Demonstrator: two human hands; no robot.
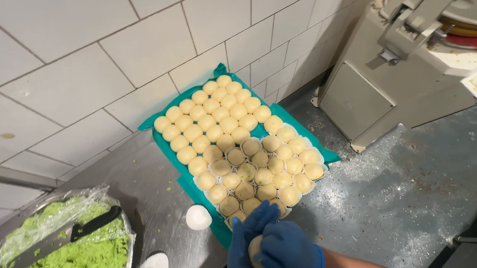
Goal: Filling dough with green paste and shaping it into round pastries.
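We hold a pale dough ball point(255, 252) between both gloved hands at the bottom edge, just beside the teal tray point(186, 181) on the worktop point(148, 177). Our left hand point(244, 242) cups it and our right hand point(289, 250) wraps over it, fingers curled tight. The tray looks nearly filled; near rows sit in paper cups point(198, 217), far rows bare.

- tray point(164, 117) sits on the counter point(148, 177), back end right against the wall point(82, 60)
- dough balls point(221, 116) are packed in rows on the tray
- both hands point(271, 246) are at the tray's near end, closed around one dough ball point(254, 251)
- paper cups point(198, 217) just left of the tray's near corner
- bowl point(59, 246) further left of the tray, knife point(54, 241) lying across it
- machine point(403, 60) off to the tray's right, on the floor point(405, 196)
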